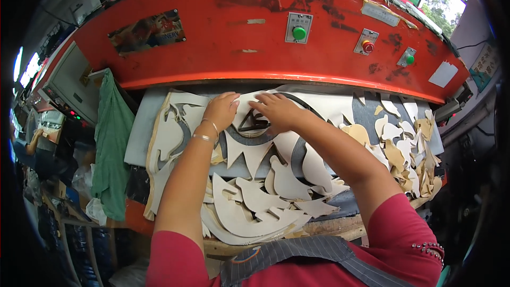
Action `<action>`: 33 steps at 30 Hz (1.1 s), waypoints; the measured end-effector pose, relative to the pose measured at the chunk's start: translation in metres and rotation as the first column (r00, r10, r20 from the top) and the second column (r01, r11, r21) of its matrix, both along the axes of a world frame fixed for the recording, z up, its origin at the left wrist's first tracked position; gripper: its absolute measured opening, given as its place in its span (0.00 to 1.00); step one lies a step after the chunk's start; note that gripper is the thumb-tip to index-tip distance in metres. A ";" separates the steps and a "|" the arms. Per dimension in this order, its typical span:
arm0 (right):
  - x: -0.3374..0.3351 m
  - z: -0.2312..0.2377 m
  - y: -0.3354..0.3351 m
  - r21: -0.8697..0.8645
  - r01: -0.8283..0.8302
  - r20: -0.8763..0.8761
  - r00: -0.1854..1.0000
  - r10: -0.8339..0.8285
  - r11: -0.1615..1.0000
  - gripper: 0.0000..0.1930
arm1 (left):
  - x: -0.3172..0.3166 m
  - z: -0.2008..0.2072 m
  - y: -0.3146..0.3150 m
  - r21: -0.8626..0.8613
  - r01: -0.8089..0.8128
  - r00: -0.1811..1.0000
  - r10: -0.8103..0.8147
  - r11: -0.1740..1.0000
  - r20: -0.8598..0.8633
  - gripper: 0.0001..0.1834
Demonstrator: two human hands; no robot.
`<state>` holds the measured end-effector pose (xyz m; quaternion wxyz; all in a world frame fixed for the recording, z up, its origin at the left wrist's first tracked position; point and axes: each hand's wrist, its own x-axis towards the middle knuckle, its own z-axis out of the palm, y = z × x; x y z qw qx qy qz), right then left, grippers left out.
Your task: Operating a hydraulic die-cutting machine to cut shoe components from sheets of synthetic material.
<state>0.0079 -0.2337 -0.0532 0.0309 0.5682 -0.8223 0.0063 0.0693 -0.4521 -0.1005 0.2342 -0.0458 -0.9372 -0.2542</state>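
Note:
Both hands are over white sheet material [329, 105] on the grey bed of a red press. My left hand [221, 111], a bracelet and a band at its wrist, has its fingers bent over the sheet, thumb a little apart. I see nothing held in it. My right hand [280, 111] is open, fingers spread, above a dark curved cutting die [305, 102]. Between and below the hands show more dark strips of the die [252, 123], partly covered by the right hand. Whether the fingers touch the die is hard to tell.
Cut white pieces [255, 196] pile up at the near edge, with more white and tan scraps [398, 149] at the right. The red press beam [212, 37] crosses behind, bearing green buttons [299, 33] and a red one [367, 46]. A green cloth [112, 143] hangs at left.

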 end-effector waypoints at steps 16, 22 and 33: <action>-0.024 0.019 -0.026 0.166 -0.184 -0.018 0.982 0.190 0.969 0.34 | -0.029 -0.034 0.008 -0.421 -0.168 0.880 0.328 0.891 0.344 0.25; 0.009 0.057 0.043 -0.223 -0.163 -0.127 0.982 0.137 0.961 0.35 | -0.024 -0.033 0.008 -0.398 -0.211 0.848 0.370 0.893 0.381 0.25; 0.104 0.036 0.296 -0.821 0.253 -0.168 0.750 -0.640 0.512 0.40 | -0.029 -0.028 0.017 -0.400 -0.218 0.859 0.369 0.890 0.355 0.25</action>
